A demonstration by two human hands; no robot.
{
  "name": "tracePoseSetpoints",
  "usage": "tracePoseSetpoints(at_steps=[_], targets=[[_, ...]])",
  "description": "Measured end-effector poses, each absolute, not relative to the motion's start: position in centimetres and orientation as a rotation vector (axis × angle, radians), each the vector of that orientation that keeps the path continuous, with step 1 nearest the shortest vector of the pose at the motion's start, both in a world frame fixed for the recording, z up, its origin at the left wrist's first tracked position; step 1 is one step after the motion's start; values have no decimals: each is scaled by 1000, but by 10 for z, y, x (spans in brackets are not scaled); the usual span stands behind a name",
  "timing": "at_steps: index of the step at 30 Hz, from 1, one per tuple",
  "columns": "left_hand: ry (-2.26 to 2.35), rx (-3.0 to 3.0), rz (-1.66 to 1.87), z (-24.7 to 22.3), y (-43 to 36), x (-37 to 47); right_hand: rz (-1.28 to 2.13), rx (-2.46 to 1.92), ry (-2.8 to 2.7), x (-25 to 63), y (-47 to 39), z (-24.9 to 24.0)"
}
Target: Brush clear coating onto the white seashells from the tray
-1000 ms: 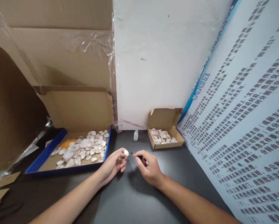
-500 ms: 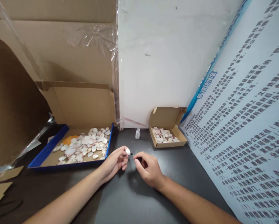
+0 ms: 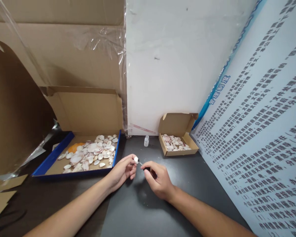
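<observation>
My left hand (image 3: 124, 169) pinches a small white seashell (image 3: 136, 159) between thumb and fingertips, above the dark table. In my right hand (image 3: 159, 179) is a small brush (image 3: 147, 169), its black handle mostly hidden by the fingers. The brush's thin stem points left, and its dark tip meets the right edge of the shell, though whether it presses on it is too small to tell. Beyond the hands, a little clear bottle (image 3: 146, 141) with a pale label stands upright on the table.
To the left lies an open blue-edged box (image 3: 36, 171) of many shells with an orange piece among them. A smaller open cardboard box (image 3: 165, 153) of shells sits at the back right. A white board (image 3: 182, 65) and a printed poster (image 3: 256, 148) rise behind and to the right.
The brush tip, which was a little right of the shell, has come up against the shell's edge. Both hands have barely moved.
</observation>
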State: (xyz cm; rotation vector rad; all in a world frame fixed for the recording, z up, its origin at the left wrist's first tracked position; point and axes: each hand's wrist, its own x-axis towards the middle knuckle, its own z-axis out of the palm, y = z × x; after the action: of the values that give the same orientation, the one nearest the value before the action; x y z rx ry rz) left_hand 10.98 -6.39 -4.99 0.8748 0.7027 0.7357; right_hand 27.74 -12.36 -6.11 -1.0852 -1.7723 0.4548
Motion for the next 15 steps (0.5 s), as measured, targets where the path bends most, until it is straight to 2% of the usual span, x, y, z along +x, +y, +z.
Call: tracePoseSetpoints(at_steps=[11, 15], targets=[[697, 881, 740, -49, -65, 110, 577, -1202, -1698, 278, -120, -64], [698, 884, 744, -50, -64, 110, 612, -1070, -1704, 277, -121, -63]])
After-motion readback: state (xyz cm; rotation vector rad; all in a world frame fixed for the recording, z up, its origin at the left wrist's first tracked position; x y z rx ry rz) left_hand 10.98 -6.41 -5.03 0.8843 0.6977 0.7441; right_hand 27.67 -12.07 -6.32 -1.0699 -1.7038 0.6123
